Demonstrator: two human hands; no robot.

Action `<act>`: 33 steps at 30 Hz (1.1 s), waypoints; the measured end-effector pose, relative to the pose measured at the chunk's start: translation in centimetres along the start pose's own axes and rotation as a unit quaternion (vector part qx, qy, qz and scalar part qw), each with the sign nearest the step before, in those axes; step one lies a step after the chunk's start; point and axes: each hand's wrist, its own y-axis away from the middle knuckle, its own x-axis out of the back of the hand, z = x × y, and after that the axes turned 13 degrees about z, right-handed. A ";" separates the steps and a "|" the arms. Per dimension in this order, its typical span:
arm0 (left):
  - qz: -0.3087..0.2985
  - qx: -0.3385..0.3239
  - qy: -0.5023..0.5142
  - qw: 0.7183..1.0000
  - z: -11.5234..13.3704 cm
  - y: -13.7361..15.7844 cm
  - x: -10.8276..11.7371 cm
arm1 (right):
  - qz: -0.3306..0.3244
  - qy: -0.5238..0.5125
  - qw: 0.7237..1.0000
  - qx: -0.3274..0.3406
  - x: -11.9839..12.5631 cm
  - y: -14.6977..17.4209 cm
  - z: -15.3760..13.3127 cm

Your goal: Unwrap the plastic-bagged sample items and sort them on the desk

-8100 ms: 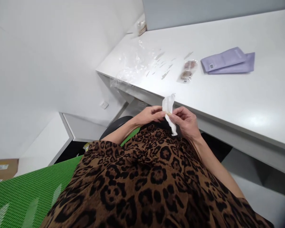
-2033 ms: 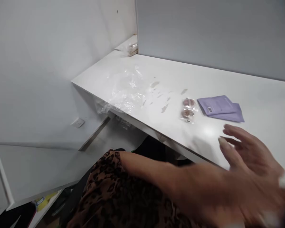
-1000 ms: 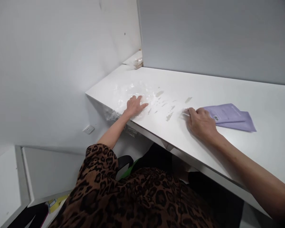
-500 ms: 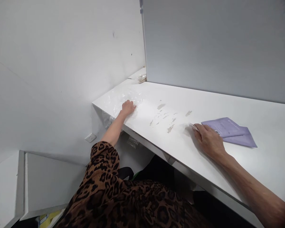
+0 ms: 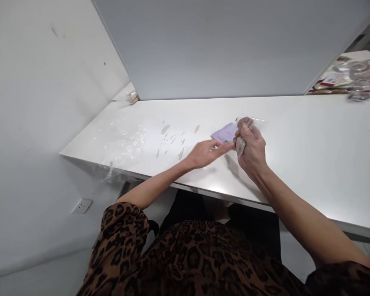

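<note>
My right hand (image 5: 253, 150) is closed around a clear plastic packet (image 5: 246, 121). A brownish-pink rounded item with pale print shows inside its top, and a crumpled whitish part sticks out beside the thumb. From the left, my left hand (image 5: 205, 153) reaches across, fingers stretched out and a gap between them. Its foremost fingertip meets the fingers of my right hand; whether it touches the packet there is hard to see. Behind both hands a flat purple sachet (image 5: 224, 132) lies on the white tabletop (image 5: 311, 164), partly covered by them.
Thin clear plastic film (image 5: 123, 137) is spread over the table's left end and hangs off the front edge. A grey panel (image 5: 216, 49) stands along the back. Packaged goods (image 5: 354, 76) lie beyond it at right. A wall socket (image 5: 82, 206) sits low at left.
My left hand has left the plastic film and come over to my right hand. The right hand has lifted the packet in front of the purple sachets. The view has turned right.
</note>
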 end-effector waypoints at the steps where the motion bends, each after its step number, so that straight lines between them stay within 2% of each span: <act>1: -0.026 0.019 0.026 0.999 0.7 -0.4 -1.8 | 0.013 0.013 0.999 0.029 0.3 0.1 0.2; 3: -0.031 0.046 0.056 0.997 1.5 -1.0 -4.5 | 0.025 0.061 0.996 0.067 1.2 0.4 0.4; 5: -0.020 0.050 0.068 0.996 1.5 -1.5 -6.2 | 0.023 0.107 0.991 0.079 2.1 0.4 0.4; 10: 0.002 0.056 0.101 0.993 0.5 -2.0 -8.4 | 0.024 0.130 0.987 0.088 4.3 -0.4 -0.2; 14: 0.049 0.080 0.205 0.974 -0.4 -2.3 -8.8 | 0.030 0.174 0.981 0.085 6.2 -0.7 -1.4; 17: 0.032 0.066 0.254 0.964 -0.9 -2.3 -8.5 | -0.050 0.124 0.991 0.031 7.0 0.0 -1.9; 19: 0.013 0.052 0.252 0.966 -1.2 -2.1 -8.4 | -0.085 0.082 0.993 -0.017 7.0 0.6 -1.9; 27: -0.024 0.018 0.211 0.977 -2.0 -1.8 -8.6 | -0.027 0.008 0.996 -0.090 6.5 0.6 -1.7; 30: -0.044 -0.008 0.207 0.977 -1.3 -2.4 -8.5 | -0.022 -0.011 0.994 -0.106 7.3 0.2 -2.0; 33: -0.062 -0.019 0.198 0.978 -0.5 -3.3 -8.5 | 0.000 -0.013 0.996 -0.090 9.0 -0.6 -2.6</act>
